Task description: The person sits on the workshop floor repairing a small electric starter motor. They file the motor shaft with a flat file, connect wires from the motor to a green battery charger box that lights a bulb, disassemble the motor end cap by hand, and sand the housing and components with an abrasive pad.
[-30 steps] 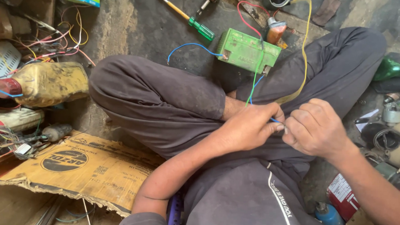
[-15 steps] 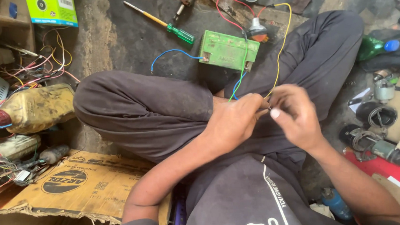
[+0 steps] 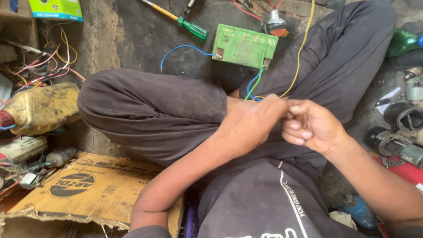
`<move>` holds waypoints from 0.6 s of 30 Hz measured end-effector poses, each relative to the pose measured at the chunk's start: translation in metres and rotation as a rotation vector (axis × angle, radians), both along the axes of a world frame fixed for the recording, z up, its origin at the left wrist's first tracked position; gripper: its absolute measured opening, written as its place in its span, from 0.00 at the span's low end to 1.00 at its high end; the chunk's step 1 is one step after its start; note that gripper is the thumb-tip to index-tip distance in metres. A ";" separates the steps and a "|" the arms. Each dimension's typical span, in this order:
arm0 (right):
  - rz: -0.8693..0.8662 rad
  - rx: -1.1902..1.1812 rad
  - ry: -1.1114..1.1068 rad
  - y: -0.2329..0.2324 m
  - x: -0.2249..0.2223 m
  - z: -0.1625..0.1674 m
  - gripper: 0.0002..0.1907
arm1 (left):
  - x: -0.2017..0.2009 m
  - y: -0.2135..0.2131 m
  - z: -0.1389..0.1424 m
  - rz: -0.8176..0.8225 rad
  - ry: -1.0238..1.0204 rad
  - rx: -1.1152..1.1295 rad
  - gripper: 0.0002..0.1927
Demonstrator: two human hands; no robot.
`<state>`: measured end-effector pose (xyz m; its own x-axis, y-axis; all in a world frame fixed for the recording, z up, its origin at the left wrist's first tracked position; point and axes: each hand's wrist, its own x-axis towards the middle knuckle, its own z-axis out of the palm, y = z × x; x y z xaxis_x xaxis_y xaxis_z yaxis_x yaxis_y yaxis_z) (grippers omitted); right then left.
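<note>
Yellow wire (image 3: 298,53) pinched at its end between left hand (image 3: 254,124) and right hand (image 3: 311,124), both grips clenched; green battery (image 3: 244,45) just beyond, feeding green wire (image 3: 259,71) to them.

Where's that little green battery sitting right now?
The green battery lies on the dark floor ahead of the crossed legs, right of the green-handled screwdriver, wires running back to both hands.
</note>
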<state>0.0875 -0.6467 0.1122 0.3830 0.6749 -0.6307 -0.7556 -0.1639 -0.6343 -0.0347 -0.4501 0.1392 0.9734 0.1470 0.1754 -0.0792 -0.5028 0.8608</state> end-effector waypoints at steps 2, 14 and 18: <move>0.080 0.024 -0.131 0.010 0.005 0.009 0.11 | 0.001 0.012 0.002 0.018 0.016 -0.067 0.09; 0.240 -0.084 -0.880 0.038 -0.019 0.022 0.06 | -0.013 0.026 0.000 0.012 0.018 -0.093 0.09; 0.070 -0.025 -0.136 0.036 -0.019 0.020 0.06 | -0.014 0.023 0.002 0.070 0.036 -0.168 0.10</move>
